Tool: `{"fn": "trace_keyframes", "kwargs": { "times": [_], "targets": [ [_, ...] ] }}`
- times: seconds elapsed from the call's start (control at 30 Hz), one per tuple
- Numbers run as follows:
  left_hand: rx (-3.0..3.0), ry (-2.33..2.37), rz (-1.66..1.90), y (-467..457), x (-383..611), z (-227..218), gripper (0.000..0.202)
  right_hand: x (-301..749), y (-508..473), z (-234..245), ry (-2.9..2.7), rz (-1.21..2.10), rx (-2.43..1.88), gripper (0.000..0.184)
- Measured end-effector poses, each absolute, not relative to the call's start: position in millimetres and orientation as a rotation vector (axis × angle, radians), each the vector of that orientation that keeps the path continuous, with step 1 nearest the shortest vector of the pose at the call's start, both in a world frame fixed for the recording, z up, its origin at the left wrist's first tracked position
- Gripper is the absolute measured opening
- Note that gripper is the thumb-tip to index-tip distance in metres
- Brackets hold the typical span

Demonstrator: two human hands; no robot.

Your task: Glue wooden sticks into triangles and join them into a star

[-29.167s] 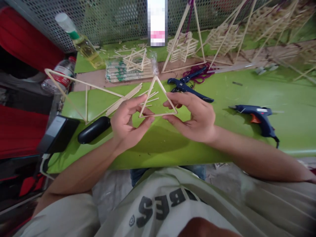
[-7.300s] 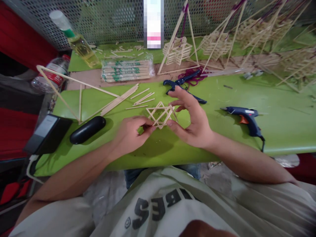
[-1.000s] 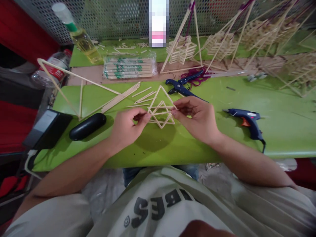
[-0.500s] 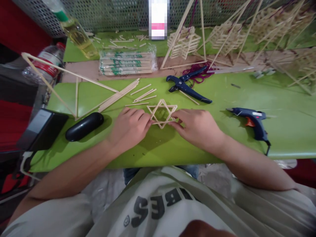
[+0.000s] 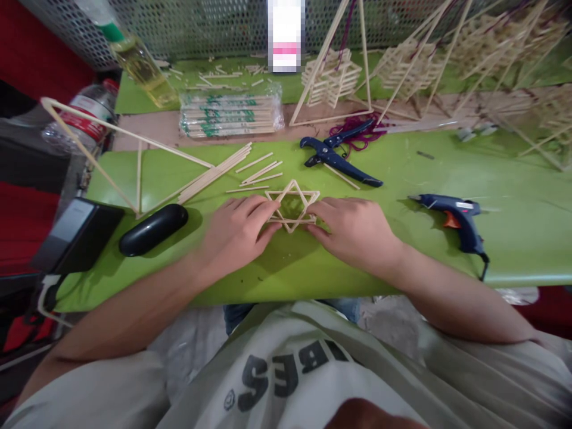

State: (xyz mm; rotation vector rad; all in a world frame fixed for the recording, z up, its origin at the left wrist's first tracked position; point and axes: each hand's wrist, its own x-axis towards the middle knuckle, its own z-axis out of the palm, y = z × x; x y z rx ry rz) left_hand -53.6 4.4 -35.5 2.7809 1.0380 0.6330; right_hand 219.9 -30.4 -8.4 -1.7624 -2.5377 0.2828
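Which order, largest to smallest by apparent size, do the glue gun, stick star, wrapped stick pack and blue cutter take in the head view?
1. Wrapped stick pack
2. Glue gun and blue cutter, too alike to rank
3. Stick star

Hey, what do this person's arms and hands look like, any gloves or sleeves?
The left hand and right hand are bare: no gloves, rings or watch show. Both forearms are uncovered; loose, pale grey sleeves end near the elbows.
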Motion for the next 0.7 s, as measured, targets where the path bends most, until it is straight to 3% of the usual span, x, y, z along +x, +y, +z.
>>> {"fn": "trace_keyframes", "kwargs": {
  "times": [0.1, 0.7],
  "targets": [
    [2.763, 1.034, 0.615, 4.4, -53.3, -34.7, 0.017, 219.5, -30.2, -8.9, -2.548, 0.293, -1.745, 0.018],
    [2.746, 1.092, 0.595, 3.5, -52.7, -28.7, 0.01, 216.8, -31.6, -7.5, -2.588, 0.323, -1.696, 0.023]
  ]
}}
